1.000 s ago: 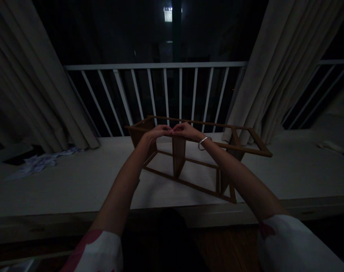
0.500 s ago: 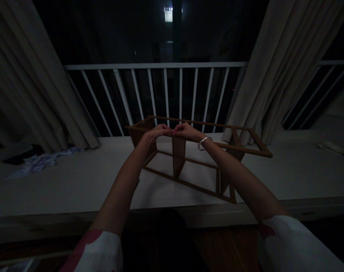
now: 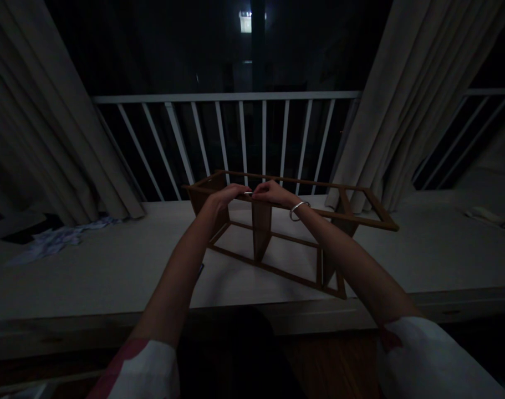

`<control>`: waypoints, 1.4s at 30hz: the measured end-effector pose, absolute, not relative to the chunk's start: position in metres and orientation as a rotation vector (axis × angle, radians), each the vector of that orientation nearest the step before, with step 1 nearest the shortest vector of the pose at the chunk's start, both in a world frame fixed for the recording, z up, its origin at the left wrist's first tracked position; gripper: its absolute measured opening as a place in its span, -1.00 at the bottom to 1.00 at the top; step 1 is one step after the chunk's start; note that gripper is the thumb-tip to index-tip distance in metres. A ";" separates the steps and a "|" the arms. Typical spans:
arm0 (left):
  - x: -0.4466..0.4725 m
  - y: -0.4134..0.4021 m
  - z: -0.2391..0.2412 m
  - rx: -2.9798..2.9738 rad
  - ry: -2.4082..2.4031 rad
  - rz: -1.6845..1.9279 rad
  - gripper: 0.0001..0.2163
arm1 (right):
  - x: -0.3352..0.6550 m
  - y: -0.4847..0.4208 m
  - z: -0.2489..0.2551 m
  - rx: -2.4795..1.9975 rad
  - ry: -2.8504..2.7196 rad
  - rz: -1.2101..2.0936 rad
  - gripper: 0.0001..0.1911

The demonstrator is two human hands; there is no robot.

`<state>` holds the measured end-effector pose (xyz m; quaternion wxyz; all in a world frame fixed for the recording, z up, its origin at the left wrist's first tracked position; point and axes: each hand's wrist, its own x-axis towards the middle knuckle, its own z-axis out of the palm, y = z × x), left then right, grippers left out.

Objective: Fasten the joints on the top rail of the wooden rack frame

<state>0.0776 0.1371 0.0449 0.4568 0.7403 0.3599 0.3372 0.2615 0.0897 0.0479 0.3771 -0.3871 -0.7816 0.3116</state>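
Note:
A brown wooden frame rack point(image 3: 352, 213) with upright dividers stands on a pale ledge point(image 3: 111, 266) in dim light. My left hand point(image 3: 228, 195) and my right hand point(image 3: 273, 192) meet over the middle divider at the rack's top rail. Both hands have curled fingers. A small thin light object shows between their fingertips; I cannot make out what it is. A silver bangle point(image 3: 299, 209) circles my right wrist.
A white railing point(image 3: 235, 133) runs behind the ledge, with dark night beyond. Beige curtains hang at left point(image 3: 48, 127) and right point(image 3: 406, 105). Crumpled paper point(image 3: 56, 239) lies on the ledge at left. A small object point(image 3: 485, 215) lies far right.
My fingertips have parted slightly, showing a thin light object between them. The view has shifted a little; the rack stays put.

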 end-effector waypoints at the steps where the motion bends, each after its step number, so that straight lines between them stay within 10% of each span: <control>1: 0.077 0.138 0.045 1.836 0.856 0.801 -0.76 | 0.262 0.089 0.048 -0.998 -2.001 0.793 -0.65; 42: 0.077 0.122 0.051 1.962 0.799 0.761 -0.74 | 0.261 0.084 0.051 -1.134 -1.967 0.798 -0.66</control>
